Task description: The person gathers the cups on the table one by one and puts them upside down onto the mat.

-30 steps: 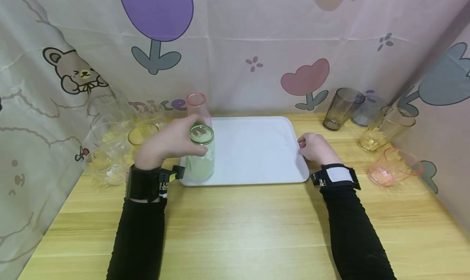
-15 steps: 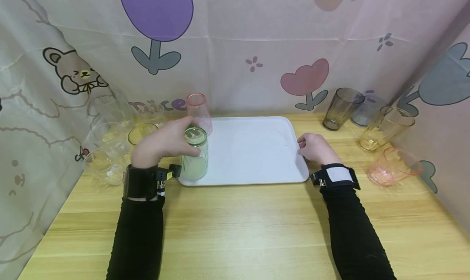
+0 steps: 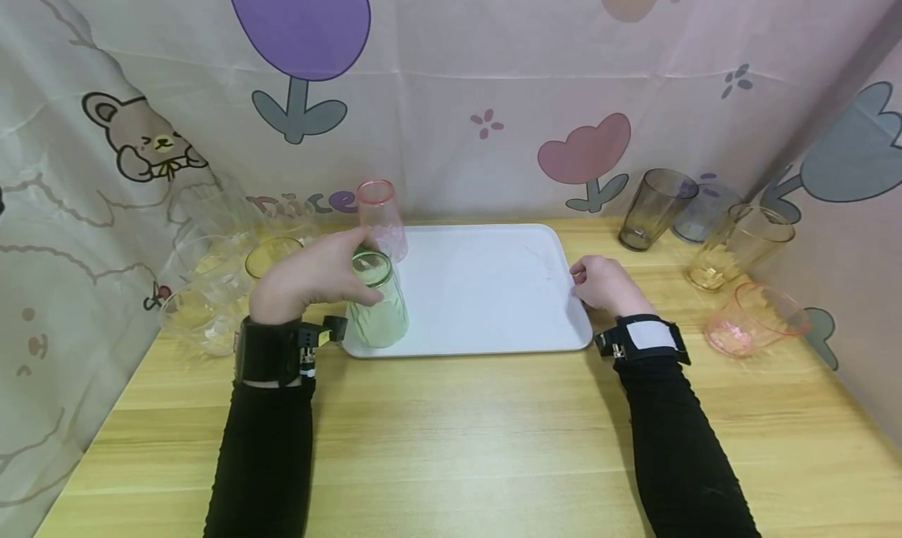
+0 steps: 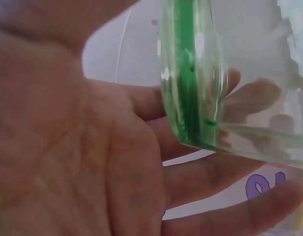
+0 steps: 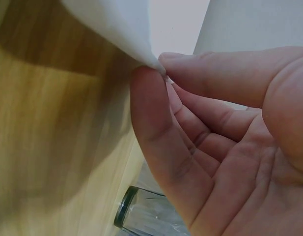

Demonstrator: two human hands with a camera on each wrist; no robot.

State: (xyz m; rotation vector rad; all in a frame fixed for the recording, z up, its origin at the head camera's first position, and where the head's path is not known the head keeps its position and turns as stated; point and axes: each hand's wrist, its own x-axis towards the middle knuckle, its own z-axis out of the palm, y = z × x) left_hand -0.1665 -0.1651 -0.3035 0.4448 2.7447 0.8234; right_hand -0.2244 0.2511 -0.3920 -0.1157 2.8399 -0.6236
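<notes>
Our left hand wraps the green cup near its upturned base, tilting it on the tray corner nearest that hand. Our right hand pinches the tray's edge, probably to steady it. A pink cup stands just beyond the left hand.

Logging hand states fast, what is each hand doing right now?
Left hand: grips the inverted green-tinted clear plastic cup on the white plastic tray.
Right hand: pinches the tray's right edge.
</notes>
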